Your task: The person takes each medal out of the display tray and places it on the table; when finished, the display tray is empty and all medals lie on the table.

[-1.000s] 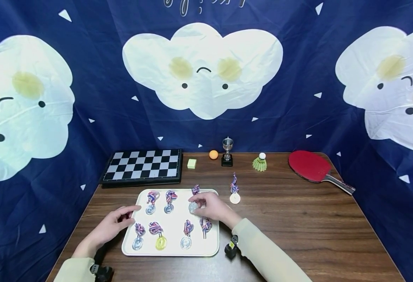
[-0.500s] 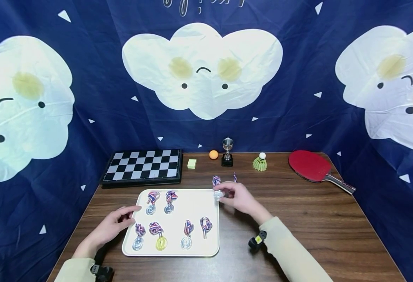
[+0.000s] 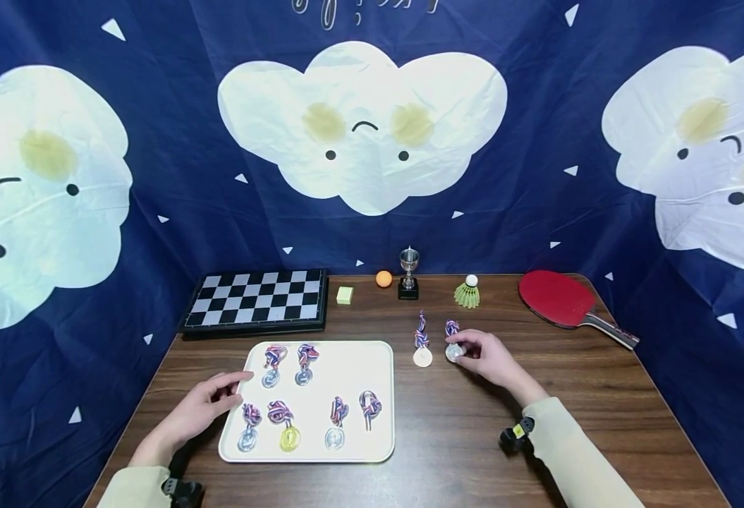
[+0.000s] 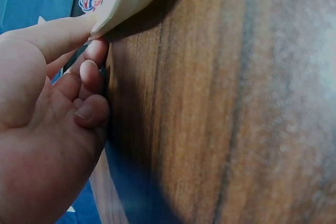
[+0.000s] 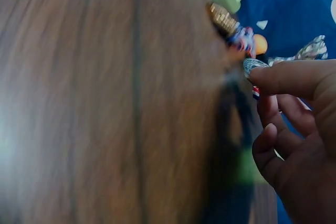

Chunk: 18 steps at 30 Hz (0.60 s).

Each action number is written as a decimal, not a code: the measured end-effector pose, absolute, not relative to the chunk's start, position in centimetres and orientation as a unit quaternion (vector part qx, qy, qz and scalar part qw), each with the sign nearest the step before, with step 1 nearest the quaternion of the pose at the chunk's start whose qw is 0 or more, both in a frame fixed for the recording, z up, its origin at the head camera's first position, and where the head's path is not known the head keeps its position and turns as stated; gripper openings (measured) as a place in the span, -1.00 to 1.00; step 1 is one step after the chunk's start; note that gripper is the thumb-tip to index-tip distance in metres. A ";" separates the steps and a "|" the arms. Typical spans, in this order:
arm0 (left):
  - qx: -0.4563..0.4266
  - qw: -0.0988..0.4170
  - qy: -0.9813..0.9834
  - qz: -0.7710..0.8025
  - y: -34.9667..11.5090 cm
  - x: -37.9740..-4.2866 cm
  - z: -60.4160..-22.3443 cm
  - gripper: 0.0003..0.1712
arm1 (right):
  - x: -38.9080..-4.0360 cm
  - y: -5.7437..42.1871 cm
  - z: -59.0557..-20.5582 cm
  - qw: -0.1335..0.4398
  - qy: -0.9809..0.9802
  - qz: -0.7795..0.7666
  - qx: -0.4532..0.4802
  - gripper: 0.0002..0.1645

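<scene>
My right hand point(image 3: 491, 358) pinches a silver medal point(image 3: 453, 353) by its disc, over the table right of the tray. Its striped ribbon bunches beyond the fingers; the right wrist view shows the thumb on the disc's edge point(image 5: 253, 65). Just left of it lies a bronze-coloured medal point(image 3: 422, 357) with its ribbon stretched out behind. My left hand point(image 3: 202, 403) holds the white tray point(image 3: 346, 360) at its left rim, thumb against the edge and other fingers curled. On the tray lie a gold medal point(image 3: 290, 439), several silver medals point(image 3: 335, 439) and a looped ribbon point(image 3: 369, 406).
Along the back of the wooden table point(image 3: 537, 437) stand a chessboard point(image 3: 254, 300), a pale green block point(image 3: 344, 295), an orange ball point(image 3: 383, 279), a small trophy cup point(image 3: 409, 264) and a shuttlecock point(image 3: 467, 292). A red table tennis bat point(image 3: 556, 300) lies at the back right.
My right hand has lifted the silver medal from the tray's back right and carried it rightward, past the bronze-coloured medal. The left hand has stayed at the tray's rim.
</scene>
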<state>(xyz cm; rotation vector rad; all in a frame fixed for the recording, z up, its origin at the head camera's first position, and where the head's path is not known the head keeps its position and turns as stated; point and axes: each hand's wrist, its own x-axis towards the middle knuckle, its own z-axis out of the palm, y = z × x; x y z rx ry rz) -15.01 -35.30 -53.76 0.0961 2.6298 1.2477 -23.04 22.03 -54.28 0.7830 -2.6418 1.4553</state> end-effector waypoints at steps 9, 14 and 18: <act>0.026 0.123 0.900 0.417 -35.3 -15.1 -54.0 -0.54 | -22.9 22.7 -55.0 0.060 -0.894 0.365 0.252 -0.56; 0.036 0.115 0.898 0.424 -35.2 -14.9 -53.7 -0.54 | -22.8 22.7 -55.1 0.066 -0.908 0.326 0.253 -0.56; 0.033 0.119 0.895 0.428 -35.1 -15.0 -53.6 -0.54 | -22.6 22.8 -54.7 0.066 -0.905 0.342 0.244 -0.56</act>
